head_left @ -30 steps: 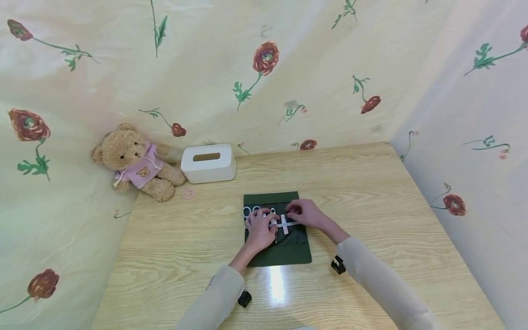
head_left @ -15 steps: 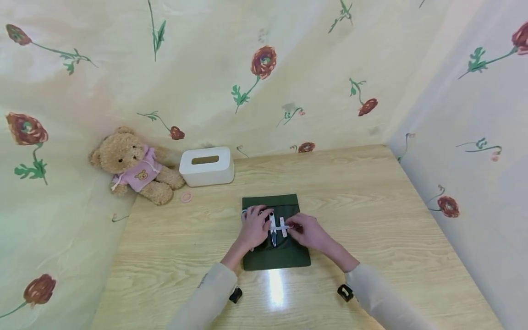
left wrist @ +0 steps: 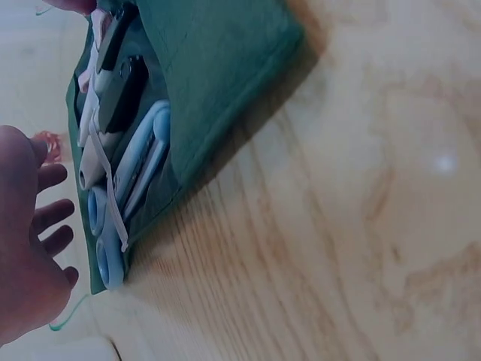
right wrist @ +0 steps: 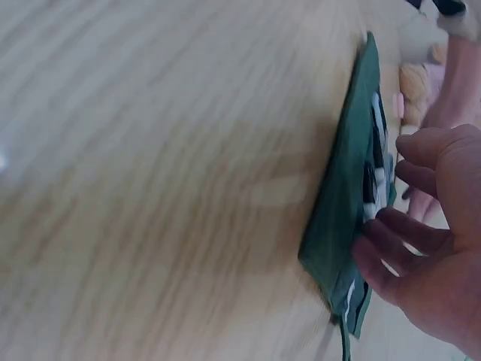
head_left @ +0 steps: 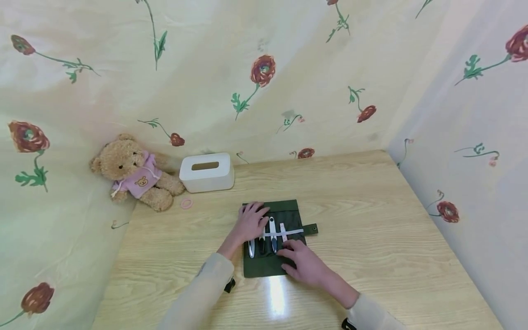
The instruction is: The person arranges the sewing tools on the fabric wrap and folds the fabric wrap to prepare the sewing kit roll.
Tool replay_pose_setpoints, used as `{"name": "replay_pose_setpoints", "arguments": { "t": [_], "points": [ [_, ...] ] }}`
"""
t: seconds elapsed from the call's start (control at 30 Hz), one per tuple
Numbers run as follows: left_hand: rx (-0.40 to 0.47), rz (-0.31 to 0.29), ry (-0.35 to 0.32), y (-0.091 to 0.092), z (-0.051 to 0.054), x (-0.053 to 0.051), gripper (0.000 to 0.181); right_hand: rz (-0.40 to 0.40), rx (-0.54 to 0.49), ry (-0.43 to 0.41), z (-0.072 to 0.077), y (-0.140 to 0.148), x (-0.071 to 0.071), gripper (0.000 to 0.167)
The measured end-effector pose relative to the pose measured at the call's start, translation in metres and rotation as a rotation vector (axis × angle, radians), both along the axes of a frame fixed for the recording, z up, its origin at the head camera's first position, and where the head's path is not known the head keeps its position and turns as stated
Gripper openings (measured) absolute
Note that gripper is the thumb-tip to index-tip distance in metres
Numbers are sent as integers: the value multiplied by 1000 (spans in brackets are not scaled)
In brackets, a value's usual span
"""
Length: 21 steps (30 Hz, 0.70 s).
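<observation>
A dark green fabric tool pouch (head_left: 264,269) lies unfolded on the table. Several slim tools sit in it under a white elastic band (head_left: 284,233): pale blue scissors (left wrist: 143,150), tools with black ends (left wrist: 124,94), and a small pale pink-and-white piece (head_left: 283,230). My left hand (head_left: 250,223) is over the pouch's upper left part, fingers loosely bent and gripping nothing. Near the lower right edge is my right hand (head_left: 305,263), its relaxed fingers at the green fabric in the right wrist view. Whether they touch it is hard to tell.
A short green strap with a snap (head_left: 310,228) sticks out from the pouch's right side. At the back left are a white tissue box (head_left: 206,176), a teddy bear (head_left: 138,178) and a pink ring (head_left: 186,203). Flower-patterned cloth stands behind the wooden table (head_left: 371,220).
My right hand has left the elastic band and come down toward the lower edge, baring the strap. My left hand has shifted slightly up and left, uncovering more tools.
</observation>
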<state>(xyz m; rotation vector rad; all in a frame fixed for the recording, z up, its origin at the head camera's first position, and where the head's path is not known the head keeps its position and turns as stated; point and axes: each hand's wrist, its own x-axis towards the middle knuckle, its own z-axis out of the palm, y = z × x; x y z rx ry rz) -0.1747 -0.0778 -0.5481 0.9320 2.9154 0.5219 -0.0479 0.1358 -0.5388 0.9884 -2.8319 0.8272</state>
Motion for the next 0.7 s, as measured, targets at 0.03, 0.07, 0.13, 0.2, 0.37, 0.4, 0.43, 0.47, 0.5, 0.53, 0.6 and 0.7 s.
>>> {"name": "replay_pose_setpoints", "arguments": {
  "t": [0.03,0.07,0.13,0.2,0.37,0.4,0.43,0.47,0.5,0.53,0.6,0.7],
  "points": [
    [-15,-4,-3,0,0,-1,41,5,15,13,0,-1,1,31],
    [-31,-9,-7,0,1,-3,41,9,28,25,0,-2,3,32],
    [-52,-17,-21,0,1,-5,42,14,53,49,-2,-3,5,34],
    [-83,-27,-39,0,1,-6,43,19,84,64,-3,-4,8,36],
    [-126,-54,-76,-1,0,-8,45,29,169,60,-7,-4,13,39],
    [-126,-57,-72,-1,0,-9,45,29,190,61,-8,-4,13,39],
    [-128,-59,-72,-1,0,-9,45,28,210,60,-8,-4,14,39],
    [-124,-62,-70,-2,-1,-9,45,25,232,59,-8,-5,15,39],
    [-122,-62,-68,-2,0,-9,45,21,249,61,-9,-5,15,39],
    [-116,-61,-69,-2,0,-9,44,16,268,63,-9,-5,16,39],
    [-119,-58,-78,-2,0,-9,45,12,295,64,-9,-4,16,40],
    [-137,-46,-110,-4,0,-7,47,5,298,45,-8,-2,18,39]
  ]
}}
